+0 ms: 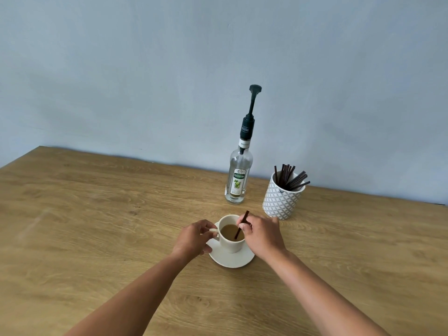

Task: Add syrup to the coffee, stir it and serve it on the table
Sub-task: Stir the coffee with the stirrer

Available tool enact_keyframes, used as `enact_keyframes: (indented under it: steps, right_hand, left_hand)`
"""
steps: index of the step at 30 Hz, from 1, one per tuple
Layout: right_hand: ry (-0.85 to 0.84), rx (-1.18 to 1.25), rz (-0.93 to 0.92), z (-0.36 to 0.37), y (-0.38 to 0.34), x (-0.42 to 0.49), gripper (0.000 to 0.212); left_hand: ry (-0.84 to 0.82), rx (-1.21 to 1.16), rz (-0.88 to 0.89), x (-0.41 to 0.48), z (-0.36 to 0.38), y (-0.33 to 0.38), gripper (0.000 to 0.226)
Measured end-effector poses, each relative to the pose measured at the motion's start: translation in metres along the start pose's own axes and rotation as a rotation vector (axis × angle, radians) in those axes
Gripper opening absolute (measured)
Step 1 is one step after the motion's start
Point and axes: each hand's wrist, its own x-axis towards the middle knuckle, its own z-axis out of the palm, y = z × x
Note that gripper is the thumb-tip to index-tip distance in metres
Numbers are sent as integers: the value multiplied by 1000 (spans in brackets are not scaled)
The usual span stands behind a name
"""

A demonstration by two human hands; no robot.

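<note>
Head view — left hand [194, 235] pinches cup [230, 244] handle, partly hiding it; right hand [261, 235] grips stirrer [239, 231] — tip sunk in coffee [226, 230].

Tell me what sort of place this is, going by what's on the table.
Probably a café-style coffee station, or a staged one: a syrup bottle with a pump, a patterned pot of stirrers, and a cup of coffee on a saucer, on a wooden table against a bare wall.

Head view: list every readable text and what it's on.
"TEISSEIRE": front label of the syrup bottle.
"MOJITO": foot of that label, faint.
"TEISSEIRE": black pump collar.
"MOJITO": white neck band.
Other label print: too small.
Dark mark on stirrer pot: unreadable.
</note>
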Motion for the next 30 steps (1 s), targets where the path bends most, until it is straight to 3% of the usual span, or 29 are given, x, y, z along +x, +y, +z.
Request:
enact_keyframes:
  steps: [5, 13, 20, 30]
  right_hand:
    - [-24, 64, 3, 6, -5, 0, 15]
    - [31, -41, -12, -1, 0, -2, 15]
    - [-32, 84, -31, 9, -10, -2, 14]
    - [27, -52, -44, -3, 1, -1, 13]
  left_hand:
    - [-3, 1, -3, 1, -1, -2, 10]
    - [-12, -2, -9, 2, -1, -1, 8]
    - [-11, 9, -9, 4, -1, -3, 9]
    - [-13, -9, -12, 8, 0, -7, 11]
